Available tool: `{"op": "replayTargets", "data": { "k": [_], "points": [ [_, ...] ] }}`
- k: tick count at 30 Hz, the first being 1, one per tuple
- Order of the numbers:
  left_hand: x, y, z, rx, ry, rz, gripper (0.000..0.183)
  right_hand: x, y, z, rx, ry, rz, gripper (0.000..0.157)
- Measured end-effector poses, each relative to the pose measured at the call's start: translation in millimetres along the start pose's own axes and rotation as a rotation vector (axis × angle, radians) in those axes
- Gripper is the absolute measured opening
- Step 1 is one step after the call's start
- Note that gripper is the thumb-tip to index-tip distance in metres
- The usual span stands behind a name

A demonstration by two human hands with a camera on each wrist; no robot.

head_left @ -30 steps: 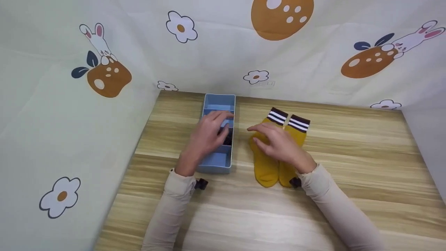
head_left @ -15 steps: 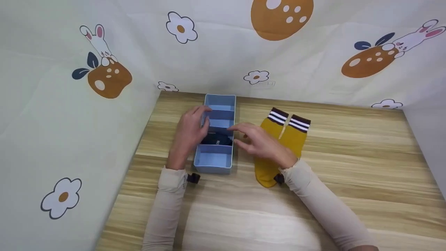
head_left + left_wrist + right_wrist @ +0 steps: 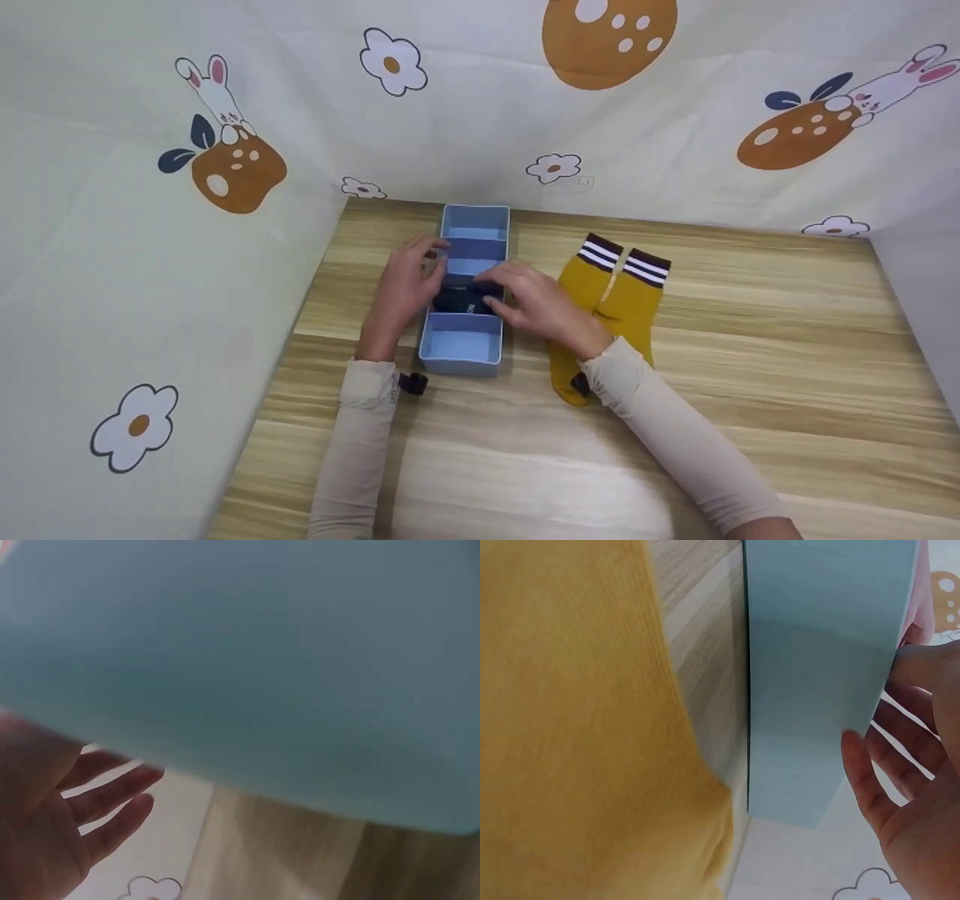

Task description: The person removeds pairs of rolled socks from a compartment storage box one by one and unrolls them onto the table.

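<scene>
A long light-blue divided box stands left of the table's middle. In its third compartment from the back lies a dark folded cloth with white lettering. My left hand is at the box's left rim, its thumb and forefinger bent over the edge. From the right, my right hand reaches over the rim, thumb and forefinger apart at the cloth's right end. The box wall hides those fingertips in the right wrist view, while the other fingers stay loose outside. Left wrist view: the near wall covers most.
Two mustard-yellow socks with dark, white-striped cuffs lie side by side right of the box, partly under my right forearm. The other box compartments show bare bottoms. A patterned cloth wall rises behind the wooden table.
My right hand has moved left from above the yellow socks to the dark cloth in the box. My left hand has drawn back left from over the box to its left rim.
</scene>
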State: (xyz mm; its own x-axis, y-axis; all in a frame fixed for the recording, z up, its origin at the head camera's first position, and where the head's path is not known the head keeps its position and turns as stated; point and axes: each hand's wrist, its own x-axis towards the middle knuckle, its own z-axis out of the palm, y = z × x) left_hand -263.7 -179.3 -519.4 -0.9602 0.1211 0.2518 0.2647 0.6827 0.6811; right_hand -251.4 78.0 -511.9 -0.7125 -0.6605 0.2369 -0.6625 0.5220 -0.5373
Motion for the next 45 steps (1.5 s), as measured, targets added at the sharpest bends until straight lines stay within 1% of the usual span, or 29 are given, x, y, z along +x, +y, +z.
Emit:
{"op": "replayTargets", "data": {
  "k": [3,7,10,14,18,22,26,33,39,41,45],
  "points": [
    [0.8,-8.3,2.0,-0.086,-0.003,0.026,0.023,0.7,-0.8,1.0,0.014,-0.023,0.004,0.031],
    [1.6,-17.5,4.5,-0.193,0.006,0.032,0.023,2.8,-2.9,-0.1,0.018,-0.06,0.042,0.028],
    [2.3,-21.8,7.2,-0.223,0.012,0.032,0.024,5.8,-5.7,-1.9,0.001,-0.092,0.075,0.029],
    [3.2,-23.8,10.9,-0.216,0.026,0.031,0.025,10.4,-10.1,-4.9,-0.004,-0.146,0.131,0.03],
    [2.8,-23.4,12.3,-0.2,0.043,0.006,0.025,16.4,-14.2,-8.7,-0.016,-0.186,0.18,0.031],
    [1.6,-23.2,13.2,-0.183,0.038,-0.03,0.024,22.4,-17.7,-11.7,-0.06,-0.216,0.2,0.034],
    [1.1,-23.1,13.2,-0.176,0.031,-0.043,0.024,27.6,-19.9,-12.2,-0.105,-0.258,0.19,0.036],
    [0.7,-22.0,10.8,-0.16,0.035,-0.046,0.025,34.1,-22.4,-10.7,-0.152,-0.353,0.156,0.034],
    [0.0,-21.4,11.1,-0.182,0.03,-0.06,0.025,37.9,-25.7,-11.4,-0.223,-0.368,0.16,0.032],
    [-0.4,-21.6,11.7,-0.196,0.034,-0.061,0.024,39.4,-26.8,-11.9,-0.232,-0.366,0.161,0.033],
    [0.0,-21.9,13.0,-0.179,0.038,-0.057,0.023,42.1,-28.5,-13.4,-0.24,-0.369,0.162,0.031]
  ]
}}
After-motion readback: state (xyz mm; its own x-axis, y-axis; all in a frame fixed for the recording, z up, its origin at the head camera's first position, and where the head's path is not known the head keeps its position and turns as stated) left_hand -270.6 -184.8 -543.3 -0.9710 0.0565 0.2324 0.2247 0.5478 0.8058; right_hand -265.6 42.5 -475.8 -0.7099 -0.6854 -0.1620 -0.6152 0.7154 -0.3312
